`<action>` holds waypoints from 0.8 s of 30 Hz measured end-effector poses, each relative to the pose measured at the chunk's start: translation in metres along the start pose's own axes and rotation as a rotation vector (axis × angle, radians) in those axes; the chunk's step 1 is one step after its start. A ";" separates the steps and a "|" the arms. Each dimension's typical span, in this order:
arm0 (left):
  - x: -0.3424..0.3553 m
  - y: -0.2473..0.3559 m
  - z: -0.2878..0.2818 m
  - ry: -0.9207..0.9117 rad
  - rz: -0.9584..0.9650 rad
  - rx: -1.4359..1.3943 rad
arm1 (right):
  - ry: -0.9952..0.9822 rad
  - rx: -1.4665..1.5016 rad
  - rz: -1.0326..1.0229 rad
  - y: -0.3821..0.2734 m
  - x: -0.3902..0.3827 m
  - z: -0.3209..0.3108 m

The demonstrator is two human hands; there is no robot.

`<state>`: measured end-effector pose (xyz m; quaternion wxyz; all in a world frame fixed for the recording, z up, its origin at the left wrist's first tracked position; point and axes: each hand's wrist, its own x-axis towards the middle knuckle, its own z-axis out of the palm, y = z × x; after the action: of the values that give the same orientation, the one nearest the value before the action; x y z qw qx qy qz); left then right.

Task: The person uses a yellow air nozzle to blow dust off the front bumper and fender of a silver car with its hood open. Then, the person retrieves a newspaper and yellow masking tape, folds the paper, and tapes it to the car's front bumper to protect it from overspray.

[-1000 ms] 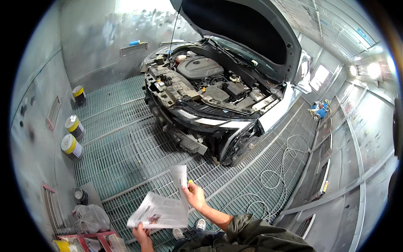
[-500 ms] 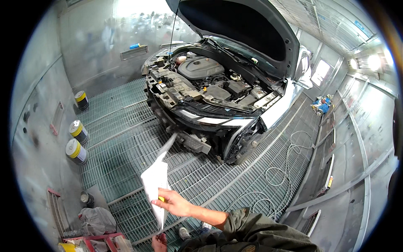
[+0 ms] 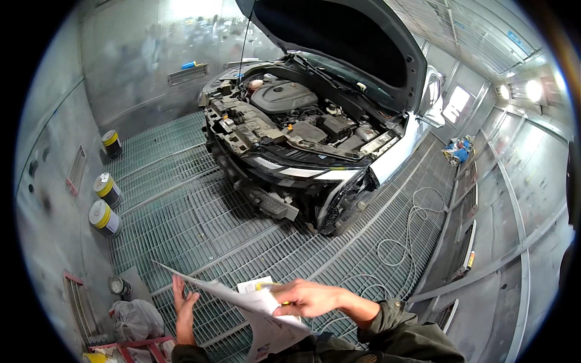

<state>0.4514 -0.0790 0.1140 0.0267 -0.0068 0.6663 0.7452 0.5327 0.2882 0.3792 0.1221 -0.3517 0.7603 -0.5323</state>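
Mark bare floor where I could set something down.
Bare grating lies between the yellow-banded cans and the car; another strip runs between the car and the looped hose. Crowded: lower left, with a plastic bag and dark can; papers in the right hand hide nearby floor.

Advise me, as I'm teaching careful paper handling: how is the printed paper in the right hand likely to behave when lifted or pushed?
The printed paper is probably floppy: it bends, and its lower part droops beneath the right hand. It looks light, since its edges appear thin. Pushed edge-on, it would likely buckle, given that bend.
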 end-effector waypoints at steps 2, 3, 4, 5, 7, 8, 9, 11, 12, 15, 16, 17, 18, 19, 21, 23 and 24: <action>0.024 0.009 -0.001 -0.168 -0.095 -0.114 | 0.027 -0.024 0.071 0.002 -0.018 -0.014; 0.028 0.017 -0.002 -0.214 -0.128 -0.139 | 0.041 -0.006 0.115 0.008 -0.025 -0.018; 0.031 0.026 -0.001 -0.264 -0.166 -0.166 | 0.058 0.011 0.164 0.011 -0.031 -0.022; 0.033 0.037 0.002 -0.279 -0.154 -0.165 | 0.102 0.028 0.208 0.003 -0.031 -0.026; 0.035 0.054 0.030 -0.340 -0.139 -0.193 | 0.198 -0.062 0.329 0.012 -0.048 -0.034; 0.039 0.057 0.042 -0.326 -0.149 -0.190 | 0.236 -0.140 0.371 0.018 -0.056 -0.040; 0.042 0.060 0.048 -0.292 -0.158 -0.172 | 0.426 -0.311 0.487 0.027 -0.062 -0.039; 0.045 0.058 0.059 -0.183 -0.082 -0.102 | 0.874 -0.109 0.433 0.019 -0.059 -0.032; 0.046 0.060 0.062 -0.167 -0.053 -0.091 | 0.990 0.092 0.439 0.015 -0.060 -0.031; 0.049 0.048 0.070 -0.154 -0.053 0.038 | 0.617 0.495 0.298 -0.025 -0.077 -0.008; 0.045 0.047 0.070 -0.157 -0.072 0.120 | 0.433 0.564 0.218 -0.058 -0.069 0.003; 0.038 0.049 0.071 -0.151 -0.027 0.266 | 0.212 0.512 0.018 -0.077 -0.057 0.004; 0.035 0.039 0.080 -0.166 0.051 0.239 | 0.209 0.586 -0.049 -0.103 -0.045 0.013; 0.024 0.041 0.076 -0.142 0.063 0.312 | 0.090 0.720 -0.207 -0.104 -0.034 0.022; 0.017 0.041 0.116 -0.180 0.063 0.426 | -0.123 0.935 -0.420 -0.118 -0.018 0.038; -0.003 0.052 0.113 -0.090 0.130 0.623 | -0.194 0.887 -0.428 -0.115 -0.014 0.031; -0.008 0.049 0.119 -0.072 0.276 0.680 | -0.187 0.769 -0.433 -0.111 -0.013 0.021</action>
<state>0.4601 0.0340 0.1762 -0.0498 0.1185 0.8691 0.4777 0.5991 0.2608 0.4676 0.1979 -0.4785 0.4017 -0.7553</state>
